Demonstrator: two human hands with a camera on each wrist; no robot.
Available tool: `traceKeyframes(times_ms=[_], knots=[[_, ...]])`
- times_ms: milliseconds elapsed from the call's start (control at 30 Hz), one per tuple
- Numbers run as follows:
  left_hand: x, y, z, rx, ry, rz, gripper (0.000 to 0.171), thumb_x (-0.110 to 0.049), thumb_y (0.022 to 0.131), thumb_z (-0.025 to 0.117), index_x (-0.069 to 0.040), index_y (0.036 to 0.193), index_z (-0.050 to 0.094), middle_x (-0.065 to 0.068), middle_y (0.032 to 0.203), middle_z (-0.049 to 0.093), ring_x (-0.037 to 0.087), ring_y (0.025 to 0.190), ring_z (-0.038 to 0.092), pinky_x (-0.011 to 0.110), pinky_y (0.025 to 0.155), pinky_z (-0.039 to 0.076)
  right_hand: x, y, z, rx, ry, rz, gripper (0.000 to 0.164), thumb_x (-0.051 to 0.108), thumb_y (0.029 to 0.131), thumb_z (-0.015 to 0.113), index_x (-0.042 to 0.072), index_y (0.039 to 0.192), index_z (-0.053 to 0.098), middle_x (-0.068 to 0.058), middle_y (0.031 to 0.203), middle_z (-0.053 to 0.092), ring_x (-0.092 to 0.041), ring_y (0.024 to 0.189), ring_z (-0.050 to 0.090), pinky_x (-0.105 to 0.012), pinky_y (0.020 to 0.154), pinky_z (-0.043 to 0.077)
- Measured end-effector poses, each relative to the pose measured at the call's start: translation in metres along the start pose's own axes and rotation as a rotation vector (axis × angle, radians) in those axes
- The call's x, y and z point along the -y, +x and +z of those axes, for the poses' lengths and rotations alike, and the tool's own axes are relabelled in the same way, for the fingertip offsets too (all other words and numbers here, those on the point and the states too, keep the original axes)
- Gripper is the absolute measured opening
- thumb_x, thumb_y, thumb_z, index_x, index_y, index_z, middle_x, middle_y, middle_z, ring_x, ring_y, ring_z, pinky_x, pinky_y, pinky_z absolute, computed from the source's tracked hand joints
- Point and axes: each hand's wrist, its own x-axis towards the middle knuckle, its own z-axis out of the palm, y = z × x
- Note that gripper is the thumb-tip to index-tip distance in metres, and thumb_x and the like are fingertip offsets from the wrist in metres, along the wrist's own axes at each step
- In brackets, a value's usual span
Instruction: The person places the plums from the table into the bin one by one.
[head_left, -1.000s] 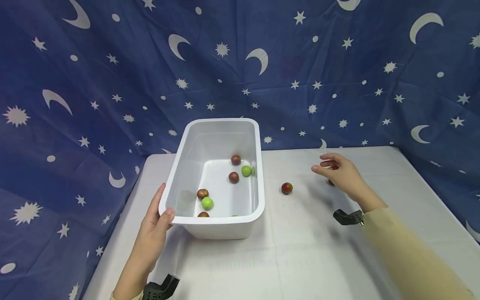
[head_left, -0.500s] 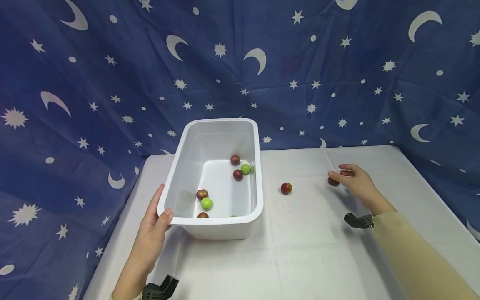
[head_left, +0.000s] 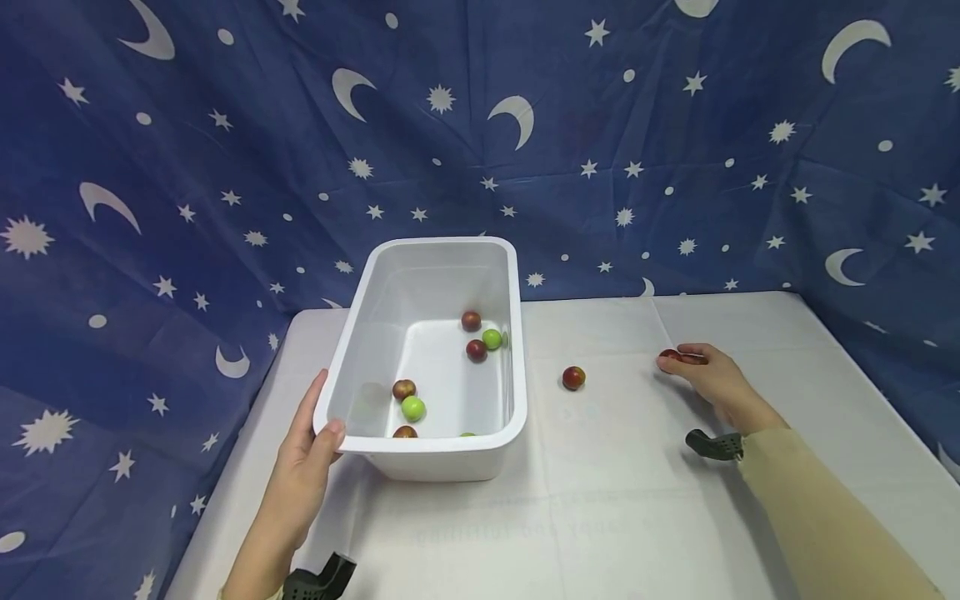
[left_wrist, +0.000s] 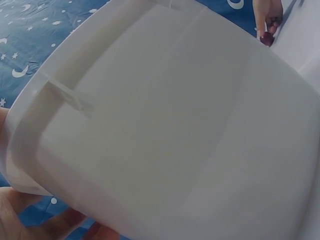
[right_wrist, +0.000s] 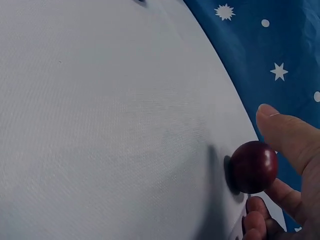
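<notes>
My left hand [head_left: 302, 467] grips the near left corner of a white plastic tub [head_left: 450, 443], thumb over the rim. In the left wrist view, the tub's outer wall [left_wrist: 165, 120] fills most of the picture. At the right, my right hand [head_left: 716, 379] holds a dark red plum [right_wrist: 254, 166] between thumb and fingers, low over the white cloth. Thumb and fingers partly cover this plum in the head view. Another red plum [head_left: 573, 378] lies on the cloth between the tub and my right hand.
Inside the tub lie several red plums [head_left: 476, 351] and small green fruits [head_left: 413, 408], some partly hidden by the near rim. A blue curtain [head_left: 600, 125] with moons and stars hangs behind the table [head_left: 600, 517], which has a white cover.
My right hand has moved right and down to the far plum and closed its fingers around it. One red plum in the tub has rolled slightly right. The left hand keeps its grip.
</notes>
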Motion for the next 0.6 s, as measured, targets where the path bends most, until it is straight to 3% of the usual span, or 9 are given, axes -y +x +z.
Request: traceKeyframes(times_ms=[133,300,600], knots=[[0.000,0.000,0.000,-0.001,-0.005,0.003,0.056,-0.016,0.105,0.039,-0.033,0.155,0.018,0.007,0.155,0.021,0.020,0.125,0.040,0.019,0.090,0.045,-0.004,0.003,-0.001,-0.012,0.013,-0.002,0.099,0.055,0.082,0.071,0.002,0.151,0.025,-0.025,0.145,0.033,-0.041,0.130,0.032,-0.057,0.106,0.026],[0.000,0.000,0.000,-0.006,0.009,-0.004,0.056,-0.017,0.106,0.038,-0.033,0.155,0.018,0.008,0.155,0.020,0.027,0.126,0.038,0.019,0.090,0.045,-0.007,0.004,0.003,-0.053,0.038,0.003,0.093,0.052,0.082,0.073,0.000,0.147,0.032,-0.022,0.138,0.039,-0.038,0.125,0.036,-0.053,0.103,0.029],[0.000,0.000,0.000,-0.009,0.014,-0.003,0.056,-0.016,0.106,0.038,-0.033,0.155,0.018,0.007,0.156,0.021,0.031,0.126,0.038,0.019,0.090,0.045,-0.006,0.008,0.009,-0.088,0.020,0.032,0.086,0.051,0.084,0.071,0.001,0.144,0.035,-0.024,0.142,0.037,-0.039,0.125,0.036,-0.053,0.101,0.033]])
